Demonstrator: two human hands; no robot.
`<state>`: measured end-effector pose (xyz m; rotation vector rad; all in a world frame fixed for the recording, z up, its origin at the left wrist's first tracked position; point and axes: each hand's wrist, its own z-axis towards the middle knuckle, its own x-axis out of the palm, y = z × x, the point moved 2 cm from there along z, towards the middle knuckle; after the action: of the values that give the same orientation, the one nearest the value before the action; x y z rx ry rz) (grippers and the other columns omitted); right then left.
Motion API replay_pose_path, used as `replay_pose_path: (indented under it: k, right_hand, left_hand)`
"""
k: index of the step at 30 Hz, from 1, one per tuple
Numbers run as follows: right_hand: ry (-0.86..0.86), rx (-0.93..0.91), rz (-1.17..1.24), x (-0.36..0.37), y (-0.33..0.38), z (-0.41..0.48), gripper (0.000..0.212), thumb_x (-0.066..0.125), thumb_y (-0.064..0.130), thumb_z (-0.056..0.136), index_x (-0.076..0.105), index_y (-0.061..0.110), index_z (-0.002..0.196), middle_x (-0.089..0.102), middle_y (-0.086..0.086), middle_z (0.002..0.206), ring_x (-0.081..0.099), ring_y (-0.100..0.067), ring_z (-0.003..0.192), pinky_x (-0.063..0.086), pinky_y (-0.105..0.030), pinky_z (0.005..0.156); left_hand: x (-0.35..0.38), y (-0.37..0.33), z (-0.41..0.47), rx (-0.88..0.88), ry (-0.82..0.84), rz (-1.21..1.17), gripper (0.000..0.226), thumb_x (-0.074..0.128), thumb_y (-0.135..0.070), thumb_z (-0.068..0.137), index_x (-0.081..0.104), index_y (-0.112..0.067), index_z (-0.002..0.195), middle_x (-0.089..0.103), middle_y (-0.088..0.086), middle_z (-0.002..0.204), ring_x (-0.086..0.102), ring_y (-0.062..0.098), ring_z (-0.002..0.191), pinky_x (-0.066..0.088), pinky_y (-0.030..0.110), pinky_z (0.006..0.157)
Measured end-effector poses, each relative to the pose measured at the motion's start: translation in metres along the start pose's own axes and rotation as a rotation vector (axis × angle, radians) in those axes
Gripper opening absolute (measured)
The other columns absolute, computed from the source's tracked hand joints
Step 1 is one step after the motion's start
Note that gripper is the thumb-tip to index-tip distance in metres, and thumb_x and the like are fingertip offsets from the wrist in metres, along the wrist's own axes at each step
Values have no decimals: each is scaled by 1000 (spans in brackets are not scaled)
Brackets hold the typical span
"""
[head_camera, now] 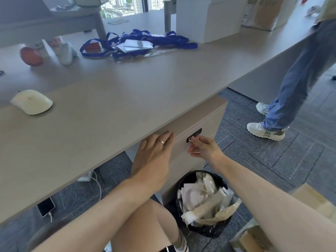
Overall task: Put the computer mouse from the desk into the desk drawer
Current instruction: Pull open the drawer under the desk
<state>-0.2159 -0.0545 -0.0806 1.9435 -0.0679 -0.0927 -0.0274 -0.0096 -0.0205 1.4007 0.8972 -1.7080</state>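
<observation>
A white computer mouse (32, 101) lies on the beige desk (112, 99) at the far left, well away from both hands. Under the desk's front edge sits the drawer unit (203, 122), its drawer closed, with a black lock plate (194, 134) on its front. My left hand (154, 153) rests flat against the top of the drawer front just below the desk edge, fingers together, holding nothing. My right hand (201, 147) pinches a small key at the lock plate.
A black waste bin (203, 202) full of paper stands right in front of the drawer unit. Blue lanyards and badges (138, 42), an orange ball (31, 56) and white boxes (209, 19) lie farther back on the desk. Another person's legs (287, 84) stand at right.
</observation>
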Motion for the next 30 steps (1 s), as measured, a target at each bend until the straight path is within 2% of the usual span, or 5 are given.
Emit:
replay_pose_path:
  k: [10, 15, 18, 24, 30]
  right_hand:
    - [-91, -21, 13, -10, -15, -16, 26, 49, 16, 102, 59, 7, 79, 63, -6, 63, 62, -22, 68, 59, -36, 70]
    - [-76, -28, 12, -41, -32, -52, 24, 48, 16, 103, 60, 2, 89, 63, -7, 67, 65, -17, 67, 61, -40, 79]
    - [-94, -28, 15, -54, -41, -67, 23, 46, 13, 102, 61, 5, 89, 65, -3, 64, 66, -17, 70, 62, -38, 75]
    - [-116, -4, 81, -75, -55, -97, 23, 46, 10, 102, 61, 5, 85, 62, -8, 64, 62, -21, 71, 60, -50, 84]
    - [-152, 3, 129, -93, -69, -122, 22, 44, 7, 101, 59, 3, 85, 60, -17, 74, 61, -28, 77, 60, -50, 86]
  left_hand:
    - [-1, -6, -5, -23, -18, -1, 86, 53, -6, 80, 16, -18, 157, 24, -3, 162, 25, 21, 139, 23, 35, 110]
    - [2, -9, -8, -43, -15, 8, 87, 63, -11, 83, 17, -19, 156, 27, -3, 162, 27, 22, 138, 28, 37, 109]
    - [5, -9, -7, -67, -5, 33, 94, 69, -8, 77, 19, -21, 156, 29, -4, 161, 29, 21, 138, 28, 37, 108]
    - [6, -11, -8, -86, -8, 73, 92, 68, -7, 78, 21, -20, 155, 30, -4, 160, 29, 22, 137, 28, 38, 107]
    - [7, -14, -6, -95, -46, 73, 75, 55, -5, 83, 30, -18, 153, 37, -2, 157, 33, 25, 135, 31, 41, 105]
